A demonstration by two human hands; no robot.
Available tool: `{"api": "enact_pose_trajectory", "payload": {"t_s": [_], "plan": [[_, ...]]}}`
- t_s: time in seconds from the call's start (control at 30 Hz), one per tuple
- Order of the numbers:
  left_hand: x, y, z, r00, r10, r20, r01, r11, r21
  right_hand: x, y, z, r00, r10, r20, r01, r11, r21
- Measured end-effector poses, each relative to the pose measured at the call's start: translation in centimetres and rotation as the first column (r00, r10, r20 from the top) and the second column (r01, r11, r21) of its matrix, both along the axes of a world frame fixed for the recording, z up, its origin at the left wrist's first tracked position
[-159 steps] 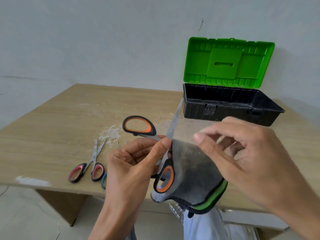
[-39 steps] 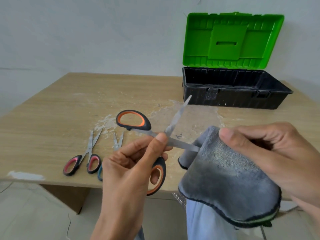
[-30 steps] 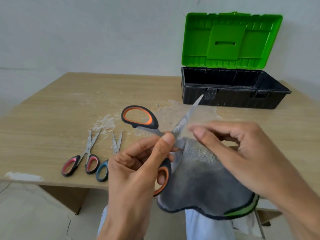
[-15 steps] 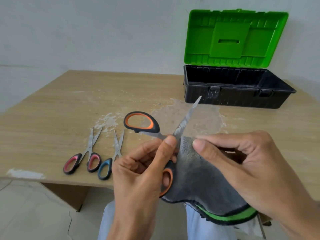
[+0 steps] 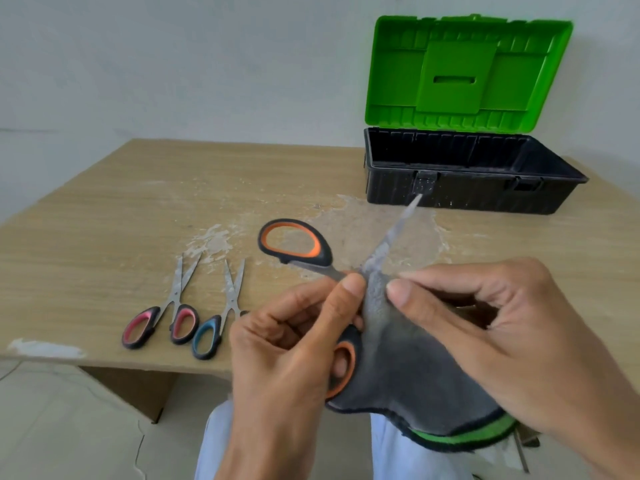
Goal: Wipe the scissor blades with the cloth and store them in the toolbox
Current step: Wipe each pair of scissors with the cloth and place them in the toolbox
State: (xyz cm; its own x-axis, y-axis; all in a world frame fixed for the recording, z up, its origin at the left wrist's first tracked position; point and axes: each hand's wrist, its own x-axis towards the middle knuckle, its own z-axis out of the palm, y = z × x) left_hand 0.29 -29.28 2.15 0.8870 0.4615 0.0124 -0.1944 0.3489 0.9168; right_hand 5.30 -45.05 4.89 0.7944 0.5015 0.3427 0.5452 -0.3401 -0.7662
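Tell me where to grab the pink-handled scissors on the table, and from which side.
Take the pink-handled scissors by their handle loops, coming from above at the near table edge. They lie flat, loops toward the person, points aimed away, so fingers stay off the blades. Favour the left loop: the blue-handled scissors lie close on the right.

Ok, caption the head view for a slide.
Left hand holds open orange scissors, right hand pinches the cloth at their pivot; toolbox open behind.
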Motion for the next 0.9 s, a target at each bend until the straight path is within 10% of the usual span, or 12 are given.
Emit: {"api": "enact_pose_trajectory", "payload": {"t_s": [0.9], "plan": [[-0.7,0.2,0.2,0.989,-0.101,-0.104,0.099,0.995,-0.033,0.5,-1.0,-0.2,0.982,0.027,-0.189,-0.013,0.997,0.072]]}}
